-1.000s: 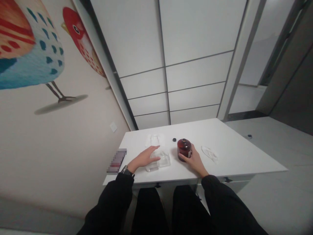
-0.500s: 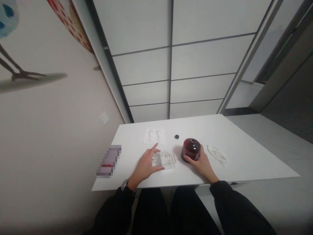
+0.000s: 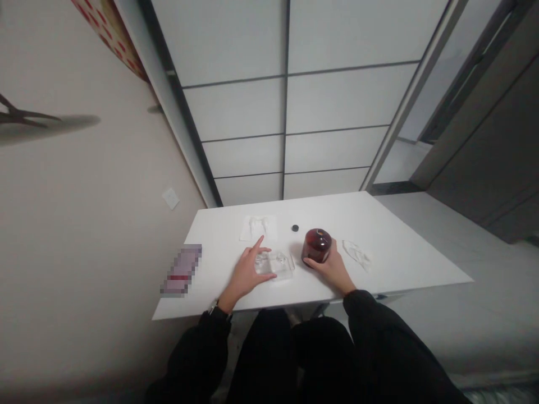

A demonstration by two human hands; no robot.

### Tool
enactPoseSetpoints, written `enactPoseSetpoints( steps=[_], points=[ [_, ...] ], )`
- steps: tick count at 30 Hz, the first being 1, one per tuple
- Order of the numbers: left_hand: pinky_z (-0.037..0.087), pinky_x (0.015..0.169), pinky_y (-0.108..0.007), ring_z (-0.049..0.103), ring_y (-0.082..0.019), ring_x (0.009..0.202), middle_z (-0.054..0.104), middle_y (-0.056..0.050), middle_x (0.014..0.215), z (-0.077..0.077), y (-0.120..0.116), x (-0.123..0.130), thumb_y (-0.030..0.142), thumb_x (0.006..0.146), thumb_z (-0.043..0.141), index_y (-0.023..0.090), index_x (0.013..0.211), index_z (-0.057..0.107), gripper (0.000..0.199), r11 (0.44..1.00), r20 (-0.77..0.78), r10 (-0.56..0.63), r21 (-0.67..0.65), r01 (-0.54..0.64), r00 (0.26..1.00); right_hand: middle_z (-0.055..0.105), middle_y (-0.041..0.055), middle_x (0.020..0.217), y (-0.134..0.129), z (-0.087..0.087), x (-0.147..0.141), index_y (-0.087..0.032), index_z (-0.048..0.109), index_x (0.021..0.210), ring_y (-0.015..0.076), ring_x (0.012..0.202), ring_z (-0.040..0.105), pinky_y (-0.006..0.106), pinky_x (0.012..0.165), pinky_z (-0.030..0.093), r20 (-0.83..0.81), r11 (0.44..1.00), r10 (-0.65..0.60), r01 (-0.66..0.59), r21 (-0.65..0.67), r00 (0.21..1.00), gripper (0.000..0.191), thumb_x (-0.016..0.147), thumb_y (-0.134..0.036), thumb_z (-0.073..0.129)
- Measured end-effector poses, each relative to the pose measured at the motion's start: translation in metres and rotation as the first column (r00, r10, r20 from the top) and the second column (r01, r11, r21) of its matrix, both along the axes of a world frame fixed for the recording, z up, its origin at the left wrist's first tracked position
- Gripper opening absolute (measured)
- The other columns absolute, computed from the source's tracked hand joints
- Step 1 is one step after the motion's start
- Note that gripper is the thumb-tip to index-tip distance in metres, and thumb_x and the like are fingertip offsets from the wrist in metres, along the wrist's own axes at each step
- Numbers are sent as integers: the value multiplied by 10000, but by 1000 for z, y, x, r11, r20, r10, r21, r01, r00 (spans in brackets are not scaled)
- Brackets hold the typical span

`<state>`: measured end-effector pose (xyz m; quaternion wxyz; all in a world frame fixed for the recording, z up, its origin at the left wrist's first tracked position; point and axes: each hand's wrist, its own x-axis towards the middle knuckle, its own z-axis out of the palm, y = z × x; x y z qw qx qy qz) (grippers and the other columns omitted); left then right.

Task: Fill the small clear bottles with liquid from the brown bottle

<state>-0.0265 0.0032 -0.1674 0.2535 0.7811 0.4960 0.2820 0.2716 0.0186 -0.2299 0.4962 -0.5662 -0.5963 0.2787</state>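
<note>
My right hand (image 3: 332,269) wraps the lower side of a dark red glass bottle (image 3: 315,246), which stands upright on the white table (image 3: 379,247). My left hand (image 3: 246,272) straddles the left end of a clear square glass container (image 3: 275,265), lying on its side, with the index finger raised. A small black round cap (image 3: 295,228) sits beyond the glass, between my hands. A white cloth (image 3: 257,227) lies past my left hand, and a crumpled translucent wrapper (image 3: 356,254) lies right of the bottle.
A blurred-out flat rectangular item (image 3: 181,269) lies at the table's left edge, near the painted wall with a white switch plate (image 3: 170,198). White panelled doors (image 3: 286,129) stand beyond the table, and grey floor lies to the right.
My view has tilted away from the painted bird. My left hand has slid from above the clear glass to its left end. The red bottle stays in my right hand.
</note>
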Motion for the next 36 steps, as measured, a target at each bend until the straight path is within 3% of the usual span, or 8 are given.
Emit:
enactPoseSetpoints(
  steps=[5, 9, 11, 24, 26, 31, 36],
  points=[
    [414, 1166, -529, 558, -320, 1275, 693, -68, 1380, -1, 1, 5, 279, 793, 913, 282, 1659, 255, 1088, 999, 11, 9, 44, -10, 1000, 707, 168, 1326, -2, 5, -1, -206, 465, 1400, 356, 1212, 695, 508, 1080, 521, 45, 1000, -2, 3, -18, 999, 915, 657, -521, 896],
    [482, 1101, -582, 617, -325, 1257, 642, -111, 1397, 1, 1, 5, 387, 965, 757, 214, 1470, 543, 576, 998, -22, -19, 66, 20, 1000, 722, 160, 1300, -3, 6, -2, -198, 472, 1404, 352, 1180, 708, 505, 1057, 533, 66, 999, -13, 16, -41, 998, 924, 650, -523, 895],
    [516, 1072, -576, 633, -320, 1253, 624, -119, 1413, 2, 1, 4, 403, 1011, 699, 197, 1399, 600, 450, 996, -41, -26, 81, 29, 999, 717, 158, 1316, -2, 5, -2, -200, 467, 1414, 347, 1185, 706, 501, 1057, 533, 71, 999, -17, 20, -38, 997, 934, 649, -527, 892],
    [587, 996, -524, 676, -291, 1183, 648, -116, 1379, -2, 0, 3, 377, 1023, 695, 187, 1359, 625, 392, 990, -73, -10, 141, 20, 997, 716, 169, 1309, 1, -1, -4, -186, 482, 1408, 358, 1194, 695, 476, 1029, 540, 140, 998, -41, 47, -34, 989, 909, 687, -578, 873],
    [590, 992, -521, 678, -290, 1181, 648, -116, 1379, -1, 0, 2, 375, 1024, 695, 187, 1359, 625, 391, 989, -77, -7, 144, 18, 997, 715, 146, 1291, 2, -3, -4, -190, 504, 1404, 336, 1162, 702, 482, 1008, 554, 140, 998, -42, 47, -36, 989, 832, 747, -545, 868],
    [599, 976, -511, 685, -285, 1162, 653, -115, 1368, 2, -1, 1, 374, 1025, 694, 185, 1359, 624, 391, 988, -96, -7, 150, 21, 995, 677, 100, 1298, 4, -5, -7, -184, 605, 1355, 256, 1100, 698, 493, 968, 586, 117, 998, -44, 48, -29, 992, 431, 1005, -419, 692],
    [591, 988, -521, 679, -291, 1178, 650, -115, 1374, 3, -3, 2, 375, 1022, 697, 184, 1360, 623, 395, 989, -77, 12, 147, 0, 997, 660, 103, 1339, 5, -2, -10, -185, 617, 1348, 265, 1140, 686, 496, 977, 589, 88, 999, -53, 54, -9, 995, 407, 1009, -395, 696]
  ],
)
